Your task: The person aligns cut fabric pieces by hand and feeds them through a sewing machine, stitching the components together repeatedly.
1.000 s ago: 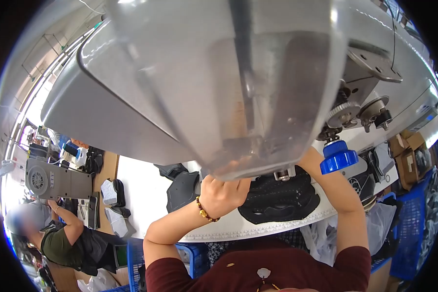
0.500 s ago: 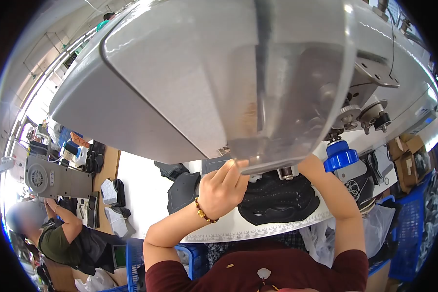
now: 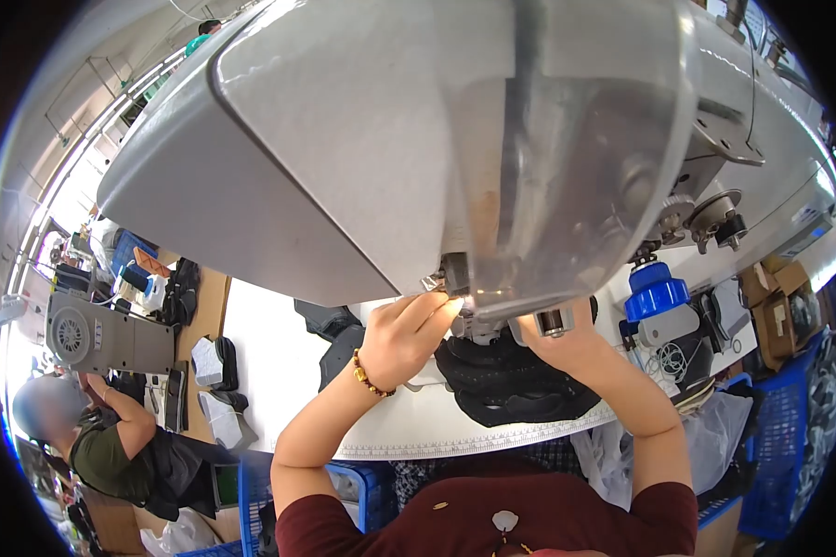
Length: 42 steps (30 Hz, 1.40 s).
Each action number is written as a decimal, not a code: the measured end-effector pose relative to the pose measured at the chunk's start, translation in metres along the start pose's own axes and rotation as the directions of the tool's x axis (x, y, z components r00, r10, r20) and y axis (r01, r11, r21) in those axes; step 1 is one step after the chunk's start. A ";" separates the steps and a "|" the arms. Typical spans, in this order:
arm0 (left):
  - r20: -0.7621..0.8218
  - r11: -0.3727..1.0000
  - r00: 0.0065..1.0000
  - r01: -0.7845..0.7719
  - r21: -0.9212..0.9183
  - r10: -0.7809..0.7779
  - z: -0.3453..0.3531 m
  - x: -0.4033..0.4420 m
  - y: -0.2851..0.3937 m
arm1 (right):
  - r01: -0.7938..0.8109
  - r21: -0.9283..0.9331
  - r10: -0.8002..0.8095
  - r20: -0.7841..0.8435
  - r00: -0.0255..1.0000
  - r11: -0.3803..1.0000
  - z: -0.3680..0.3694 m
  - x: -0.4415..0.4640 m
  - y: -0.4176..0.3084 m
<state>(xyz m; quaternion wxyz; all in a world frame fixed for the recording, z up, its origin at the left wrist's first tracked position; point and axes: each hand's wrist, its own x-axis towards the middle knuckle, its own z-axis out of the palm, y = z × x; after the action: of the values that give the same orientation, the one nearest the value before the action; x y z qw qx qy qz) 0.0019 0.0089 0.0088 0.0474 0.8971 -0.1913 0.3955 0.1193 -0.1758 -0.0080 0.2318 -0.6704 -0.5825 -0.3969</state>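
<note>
The grey head of a sewing machine [image 3: 344, 121] fills the upper view, with a clear plastic guard [image 3: 585, 186] at its front. My left hand [image 3: 407, 336], a beaded bracelet at its wrist, has its fingers pinched together beside the needle area; what they hold is too small to make out. Partly behind the guard and a metal roller, my right hand [image 3: 567, 342] is at the right of the needle area, its fingertips hidden. Below and between the hands lies a black perforated piece [image 3: 515, 385] on the white table [image 3: 279, 371].
Black pieces [image 3: 339, 357] lie left of my left hand. A blue knob [image 3: 655, 292] and coiled cord [image 3: 667, 362] are at the right. Blue crates [image 3: 780, 446] stand beyond the table edge. A co-worker [image 3: 111, 446] sits at another machine [image 3: 111, 343] on the left.
My left hand has shifted slightly left and up to the needle area. My right hand has moved left and down, out from behind the guard. The black piece has shifted slightly left.
</note>
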 end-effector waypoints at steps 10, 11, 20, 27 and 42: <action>-0.042 0.999 0.999 -0.015 0.028 0.017 0.012 -0.016 -0.018 | -0.310 0.453 0.328 0.039 0.944 0.836 0.021 -0.014 0.001; -0.050 1.000 0.999 -0.012 0.026 0.014 0.012 -0.016 -0.018 | -0.318 0.459 0.332 0.053 0.942 0.829 0.021 -0.014 0.002; -0.100 0.998 0.994 -0.053 -0.018 0.051 0.009 -0.011 -0.013 | -0.384 0.343 0.384 0.072 0.921 0.857 0.004 -0.020 0.017; -0.291 0.980 0.956 0.018 0.201 0.041 0.027 -0.013 -0.075 | -0.576 -0.265 0.633 0.289 0.718 0.774 0.031 -0.044 0.114; 0.361 0.651 0.560 0.728 0.215 -0.746 -0.021 -0.156 -0.199 | -0.586 -0.001 0.523 0.451 0.723 0.810 0.050 -0.051 0.043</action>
<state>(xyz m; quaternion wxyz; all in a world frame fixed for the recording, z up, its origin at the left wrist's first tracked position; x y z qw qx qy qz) -0.0327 0.2453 -0.0767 0.1478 0.9575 0.2036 0.1411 0.1735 -0.1765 -0.0714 0.2524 -0.8662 -0.4174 -0.1085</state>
